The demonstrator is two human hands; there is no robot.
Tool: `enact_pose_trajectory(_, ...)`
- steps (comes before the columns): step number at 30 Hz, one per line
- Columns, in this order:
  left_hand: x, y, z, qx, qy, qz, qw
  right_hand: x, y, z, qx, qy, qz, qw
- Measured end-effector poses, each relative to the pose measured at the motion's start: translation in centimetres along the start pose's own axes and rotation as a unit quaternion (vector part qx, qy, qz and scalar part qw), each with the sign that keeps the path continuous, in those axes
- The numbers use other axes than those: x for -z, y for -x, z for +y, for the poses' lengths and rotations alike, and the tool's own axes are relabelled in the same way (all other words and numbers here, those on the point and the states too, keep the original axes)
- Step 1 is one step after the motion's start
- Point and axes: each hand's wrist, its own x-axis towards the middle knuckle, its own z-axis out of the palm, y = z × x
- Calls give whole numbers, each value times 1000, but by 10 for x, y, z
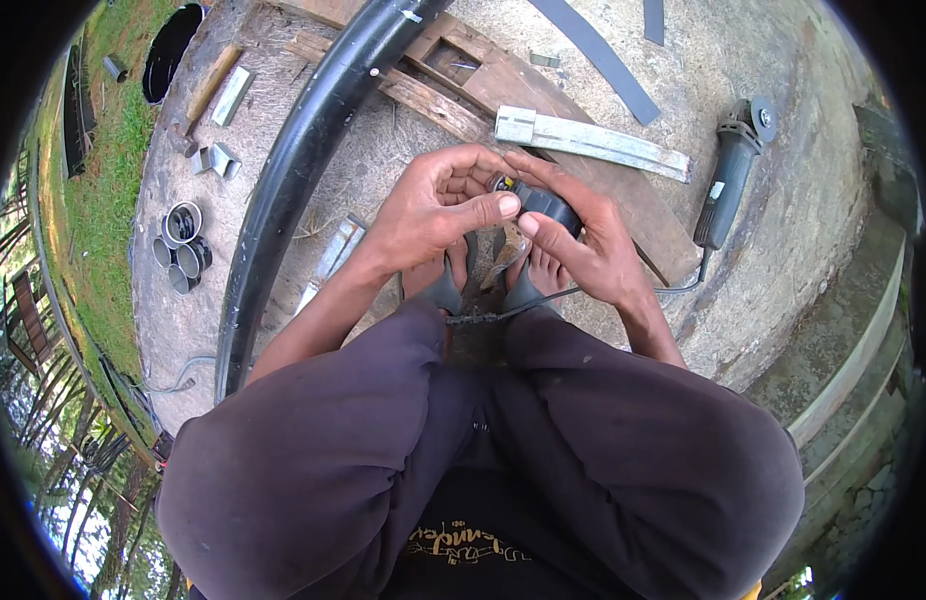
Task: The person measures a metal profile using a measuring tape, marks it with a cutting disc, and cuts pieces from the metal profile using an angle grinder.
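Between my knees, above my feet, both hands are around a small black object with a yellow bit at one end. My left hand curls its fingers at that yellow end, its thumb laid across near it. My right hand grips the black body, thumb on the near side and fingers over the top. What the object is, I cannot make out. A thin dark cable crosses below my hands, and a pale metal bar lies just beyond them on a wooden board.
A long black pipe arcs along my left. An angle grinder lies at the right. A hammer, metal offcuts, several short pipe pieces and flat grey strips lie around on the concrete, with grass beyond its left edge.
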Motion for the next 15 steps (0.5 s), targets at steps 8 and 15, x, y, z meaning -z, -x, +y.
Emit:
enact_pose_trajectory(8, 19, -46, -9, -87, -37, 76, 993, 54, -10, -9, 42, 379, 4, 925)
enact_pose_trajectory(15, 7, -60, -10, -258, -432, 204, 840, 74, -16, 16, 53, 478, 73, 874)
